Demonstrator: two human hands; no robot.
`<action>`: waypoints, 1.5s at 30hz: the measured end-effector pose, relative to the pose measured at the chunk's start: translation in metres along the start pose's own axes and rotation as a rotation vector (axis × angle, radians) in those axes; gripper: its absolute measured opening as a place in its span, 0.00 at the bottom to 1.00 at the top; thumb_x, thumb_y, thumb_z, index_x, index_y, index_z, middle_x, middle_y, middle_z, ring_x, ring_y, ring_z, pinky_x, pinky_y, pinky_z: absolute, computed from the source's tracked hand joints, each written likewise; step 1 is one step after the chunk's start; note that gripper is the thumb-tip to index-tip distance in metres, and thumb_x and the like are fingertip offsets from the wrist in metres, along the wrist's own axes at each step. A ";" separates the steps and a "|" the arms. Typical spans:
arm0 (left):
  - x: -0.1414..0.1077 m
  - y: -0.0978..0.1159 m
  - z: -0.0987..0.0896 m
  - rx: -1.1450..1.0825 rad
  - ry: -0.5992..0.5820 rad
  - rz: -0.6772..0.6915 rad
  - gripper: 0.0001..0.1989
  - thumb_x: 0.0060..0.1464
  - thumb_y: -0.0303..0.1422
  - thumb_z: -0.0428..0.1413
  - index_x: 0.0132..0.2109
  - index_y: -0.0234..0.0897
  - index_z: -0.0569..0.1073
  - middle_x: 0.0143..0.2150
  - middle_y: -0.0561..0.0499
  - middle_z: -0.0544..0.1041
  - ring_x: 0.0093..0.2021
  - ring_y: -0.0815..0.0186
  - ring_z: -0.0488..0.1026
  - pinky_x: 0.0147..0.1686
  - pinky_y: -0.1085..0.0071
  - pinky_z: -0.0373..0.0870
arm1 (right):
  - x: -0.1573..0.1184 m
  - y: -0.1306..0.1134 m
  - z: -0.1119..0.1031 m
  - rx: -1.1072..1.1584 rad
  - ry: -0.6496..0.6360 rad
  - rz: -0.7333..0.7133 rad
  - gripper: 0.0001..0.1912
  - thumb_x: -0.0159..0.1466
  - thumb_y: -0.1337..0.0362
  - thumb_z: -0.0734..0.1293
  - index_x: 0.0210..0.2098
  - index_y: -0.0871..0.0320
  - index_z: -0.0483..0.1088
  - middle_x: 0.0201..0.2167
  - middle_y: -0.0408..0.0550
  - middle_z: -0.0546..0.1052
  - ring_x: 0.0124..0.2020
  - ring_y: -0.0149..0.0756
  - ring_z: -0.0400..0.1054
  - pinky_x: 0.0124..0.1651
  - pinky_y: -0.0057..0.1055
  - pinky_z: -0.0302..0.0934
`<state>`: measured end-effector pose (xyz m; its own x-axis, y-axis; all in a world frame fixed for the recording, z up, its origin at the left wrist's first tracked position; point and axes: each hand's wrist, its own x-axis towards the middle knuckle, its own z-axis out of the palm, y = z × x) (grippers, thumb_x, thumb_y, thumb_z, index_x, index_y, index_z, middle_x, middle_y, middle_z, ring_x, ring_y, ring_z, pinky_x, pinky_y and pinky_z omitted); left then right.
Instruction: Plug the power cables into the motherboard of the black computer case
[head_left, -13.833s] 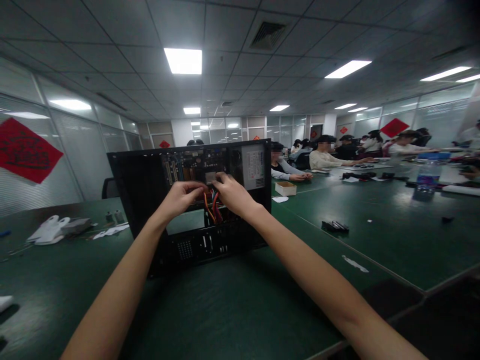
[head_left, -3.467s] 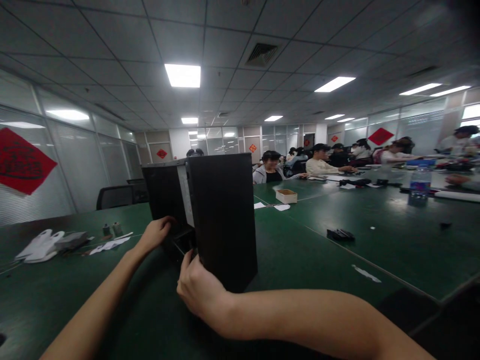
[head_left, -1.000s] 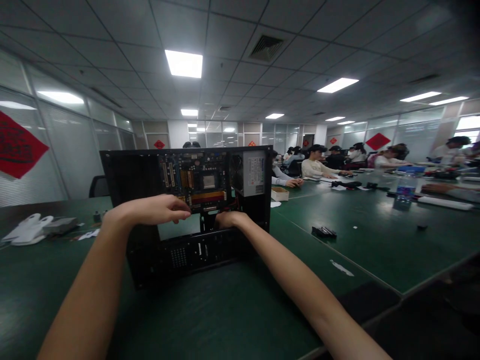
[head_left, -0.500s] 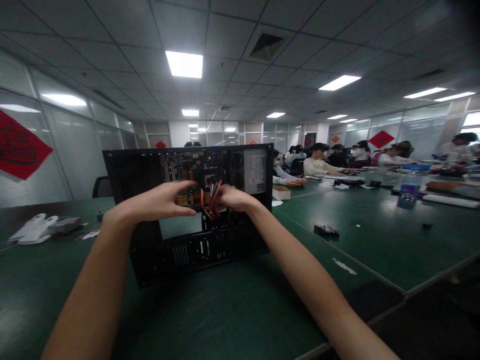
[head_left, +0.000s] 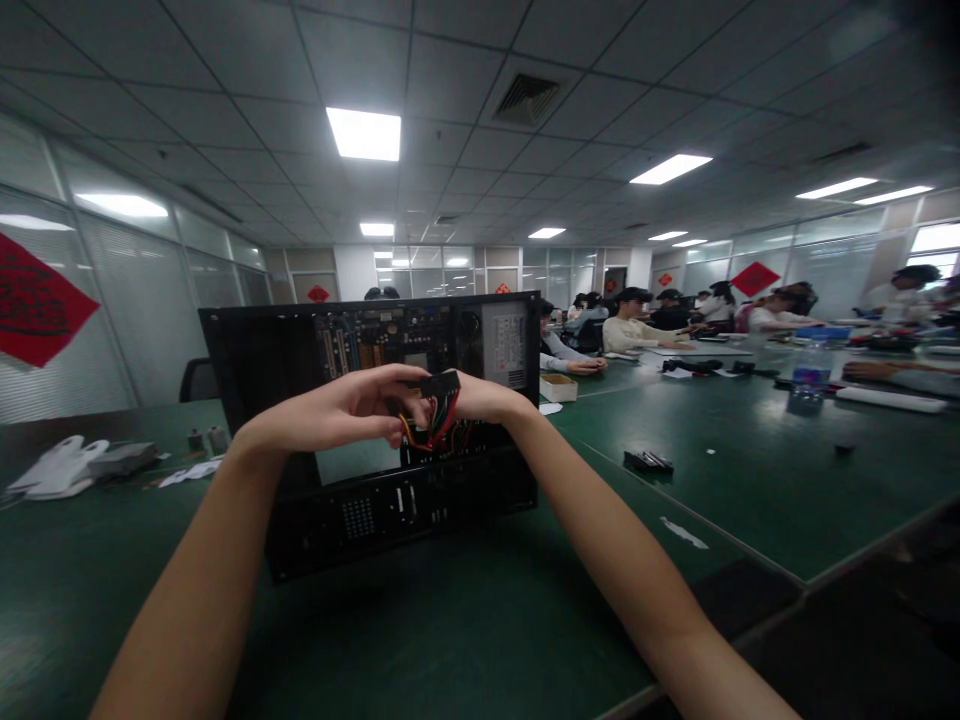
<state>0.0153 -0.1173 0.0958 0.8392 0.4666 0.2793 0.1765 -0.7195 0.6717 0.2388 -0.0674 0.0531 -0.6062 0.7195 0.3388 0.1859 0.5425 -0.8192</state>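
Note:
An open black computer case stands before me on the green table, its motherboard and silver power supply showing inside. In front of the board is a power cable of red, yellow, black and other wires, ending in a wide black connector. My right hand is closed on this cable near the connector; its fingers are partly hidden. From the left, my left hand curves around the cable, thumb and index finger apart. Its index fingertip is at the connector's edge; whether it touches is unclear.
A white plastic bag and a grey box lie on the left. At right are a small open box, a black part, a paper strip and a water bottle. Several people sit at tables beyond.
The cable's black connector has turned into view between my hands. My left hand has moved slightly right, toward it. My right hand stays on the cable.

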 end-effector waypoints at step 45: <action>0.022 -0.004 0.015 -0.083 0.335 0.068 0.36 0.51 0.35 0.66 0.65 0.33 0.67 0.53 0.37 0.79 0.46 0.54 0.80 0.47 0.55 0.79 | -0.031 -0.049 -0.012 -0.097 0.255 -0.196 0.18 0.64 0.67 0.68 0.53 0.61 0.70 0.30 0.43 0.75 0.28 0.27 0.69 0.31 0.24 0.68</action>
<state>0.0406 -0.1123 0.0891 0.6301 0.5715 0.5257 0.0718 -0.7170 0.6934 0.2581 -0.1115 0.0885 -0.4274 0.6759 0.6004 0.1653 0.7114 -0.6831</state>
